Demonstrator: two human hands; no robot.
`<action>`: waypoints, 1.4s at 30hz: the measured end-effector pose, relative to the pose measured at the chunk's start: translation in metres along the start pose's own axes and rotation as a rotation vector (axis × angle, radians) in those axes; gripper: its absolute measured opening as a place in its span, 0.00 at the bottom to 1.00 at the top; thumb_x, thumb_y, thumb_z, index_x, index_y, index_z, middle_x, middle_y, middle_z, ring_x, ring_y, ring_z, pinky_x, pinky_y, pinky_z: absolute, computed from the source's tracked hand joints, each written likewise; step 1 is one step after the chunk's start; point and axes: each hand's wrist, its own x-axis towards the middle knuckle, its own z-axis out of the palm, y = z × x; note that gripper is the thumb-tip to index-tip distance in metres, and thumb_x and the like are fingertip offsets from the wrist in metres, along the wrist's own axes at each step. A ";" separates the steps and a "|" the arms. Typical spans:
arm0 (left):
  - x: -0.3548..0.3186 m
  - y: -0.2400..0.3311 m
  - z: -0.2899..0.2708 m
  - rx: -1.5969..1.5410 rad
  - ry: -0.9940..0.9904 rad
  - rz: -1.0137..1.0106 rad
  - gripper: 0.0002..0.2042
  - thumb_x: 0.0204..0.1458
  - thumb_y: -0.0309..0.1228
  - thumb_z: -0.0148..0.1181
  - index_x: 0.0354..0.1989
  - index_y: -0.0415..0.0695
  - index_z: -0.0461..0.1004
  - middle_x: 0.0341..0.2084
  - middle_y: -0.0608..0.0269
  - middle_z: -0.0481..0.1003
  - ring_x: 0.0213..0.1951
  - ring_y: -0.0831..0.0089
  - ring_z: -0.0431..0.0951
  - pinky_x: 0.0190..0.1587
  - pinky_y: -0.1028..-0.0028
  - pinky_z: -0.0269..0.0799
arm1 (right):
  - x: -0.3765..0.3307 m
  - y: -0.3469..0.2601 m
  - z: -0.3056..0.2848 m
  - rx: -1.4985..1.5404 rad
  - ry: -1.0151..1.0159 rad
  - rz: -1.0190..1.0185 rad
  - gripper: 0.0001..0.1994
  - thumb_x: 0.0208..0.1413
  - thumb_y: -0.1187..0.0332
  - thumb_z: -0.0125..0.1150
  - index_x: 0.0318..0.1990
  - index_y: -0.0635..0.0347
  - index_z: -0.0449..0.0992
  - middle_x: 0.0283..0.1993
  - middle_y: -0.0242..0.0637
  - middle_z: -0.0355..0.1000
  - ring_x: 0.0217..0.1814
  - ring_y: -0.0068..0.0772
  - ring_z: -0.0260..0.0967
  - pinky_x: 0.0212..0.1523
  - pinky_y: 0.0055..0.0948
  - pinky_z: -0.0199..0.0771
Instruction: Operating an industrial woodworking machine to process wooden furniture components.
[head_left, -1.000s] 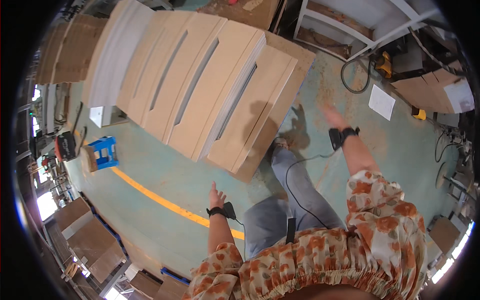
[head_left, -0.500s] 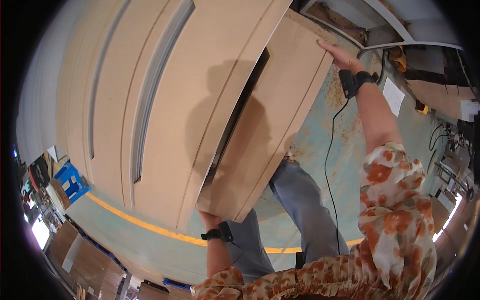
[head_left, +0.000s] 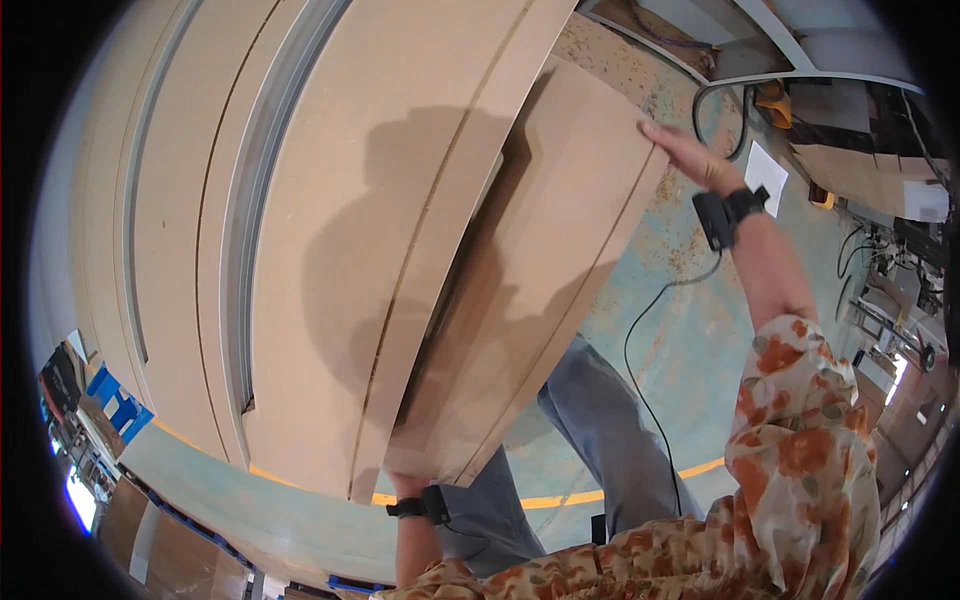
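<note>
A long tan fibreboard panel [head_left: 570, 230] with a groove along its right side lies slanted between my hands. My right hand [head_left: 690, 158] grips its far right corner, thumb on the top face and the other fingers mostly hidden beneath. At the near end, my left hand [head_left: 408, 485] holds the lower edge, its fingers hidden under the board. Close along the panel's left side are larger grooved tan boards [head_left: 330, 300], with a dark narrow gap between them and the held panel.
Beyond the larger boards' near end sits a blue plastic stool [head_left: 120, 405]. Sawdust [head_left: 680, 220] is scattered over the green floor [head_left: 620, 300], crossed by a yellow line [head_left: 570, 499]. A black cable [head_left: 640, 390] hangs from my right wrist device. White metal framing [head_left: 780, 40] stands far right.
The held panel and both my hands have shifted slightly nearer in the view. The larger boards appear farther left. Both hands keep their hold.
</note>
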 end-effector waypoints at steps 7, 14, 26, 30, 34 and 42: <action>0.042 -0.008 -0.068 0.643 -0.180 0.134 0.35 0.52 0.63 0.39 0.59 0.48 0.63 0.55 0.61 0.67 0.54 0.57 0.67 0.55 0.55 0.64 | 0.018 0.079 0.054 0.187 -0.189 0.153 0.33 0.61 0.43 0.41 0.60 0.63 0.62 0.60 0.37 0.62 0.62 0.25 0.56 0.64 0.27 0.52; 0.033 0.012 -0.080 0.200 -0.088 0.066 0.36 0.53 0.63 0.37 0.59 0.47 0.62 0.55 0.59 0.67 0.54 0.57 0.67 0.56 0.55 0.63 | -0.003 0.093 0.076 0.421 -0.232 0.205 0.22 0.63 0.58 0.45 0.60 0.62 0.63 0.55 0.33 0.68 0.52 0.24 0.68 0.53 0.27 0.69; -0.166 0.076 -0.070 -0.174 -0.222 0.003 0.37 0.56 0.62 0.29 0.61 0.43 0.58 0.58 0.52 0.63 0.59 0.54 0.64 0.61 0.56 0.57 | -0.222 0.095 0.066 0.288 -0.242 0.042 0.20 0.62 0.62 0.47 0.58 0.63 0.64 0.54 0.36 0.69 0.51 0.26 0.69 0.51 0.29 0.71; -0.275 0.067 -0.122 -0.164 -0.192 0.139 0.37 0.56 0.61 0.29 0.62 0.42 0.58 0.59 0.52 0.63 0.59 0.53 0.63 0.62 0.56 0.56 | -0.297 0.025 0.084 0.241 -0.263 0.049 0.20 0.62 0.62 0.47 0.58 0.64 0.65 0.54 0.36 0.69 0.51 0.26 0.69 0.50 0.29 0.71; -0.366 0.066 -0.165 -0.368 -0.283 0.102 0.37 0.56 0.62 0.30 0.60 0.41 0.60 0.56 0.51 0.66 0.56 0.54 0.67 0.60 0.57 0.60 | -0.369 -0.070 0.159 0.174 -0.270 0.070 0.20 0.62 0.63 0.47 0.58 0.64 0.65 0.53 0.37 0.70 0.51 0.26 0.69 0.50 0.29 0.71; -0.485 0.105 -0.293 -0.431 -0.245 0.137 0.42 0.51 0.68 0.33 0.59 0.41 0.62 0.54 0.52 0.69 0.53 0.54 0.70 0.57 0.57 0.64 | -0.475 -0.201 0.309 0.094 -0.329 0.057 0.21 0.62 0.59 0.47 0.55 0.65 0.67 0.48 0.39 0.72 0.46 0.30 0.72 0.45 0.30 0.74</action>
